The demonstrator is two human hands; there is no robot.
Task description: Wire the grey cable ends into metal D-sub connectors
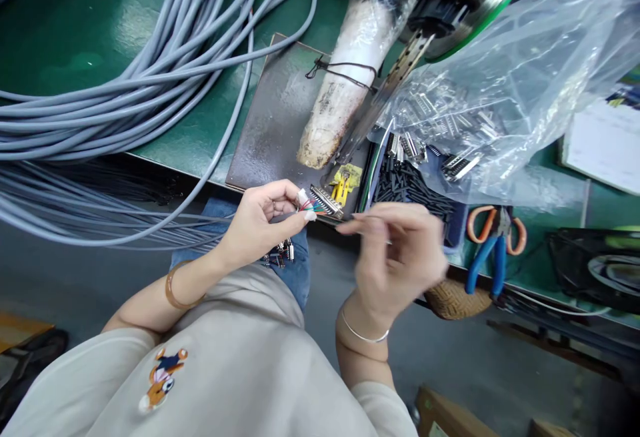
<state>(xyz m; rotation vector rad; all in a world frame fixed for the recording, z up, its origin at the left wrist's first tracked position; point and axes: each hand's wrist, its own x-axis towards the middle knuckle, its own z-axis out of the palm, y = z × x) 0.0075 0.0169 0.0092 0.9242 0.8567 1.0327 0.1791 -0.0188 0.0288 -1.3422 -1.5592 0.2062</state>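
Observation:
Pinched between my left thumb and fingers is the end of a grey cable (283,217), with my left hand (255,220) closed on it. Thin red, green and other coloured wires (310,208) fan out from it to a metal multi-pin connector (326,201). This connector sits at the front edge of a dark plate, beside a small yellow clamp-like piece (341,188). To the right of it, my right hand (400,247) is closed in a pinch and blurred by motion. A small, thin black piece (346,219) shows at its fingertips; its exact kind is unclear.
A blue bin (457,227) holds many short black sleeves (407,187), beneath a clear plastic bag (530,83) of metal connectors. Pliers (493,243) hang at the table edge. Coiled grey cables (165,83) lie left. A white wrapped tube (345,83) and metal bar (380,100) overhang the plate (270,117).

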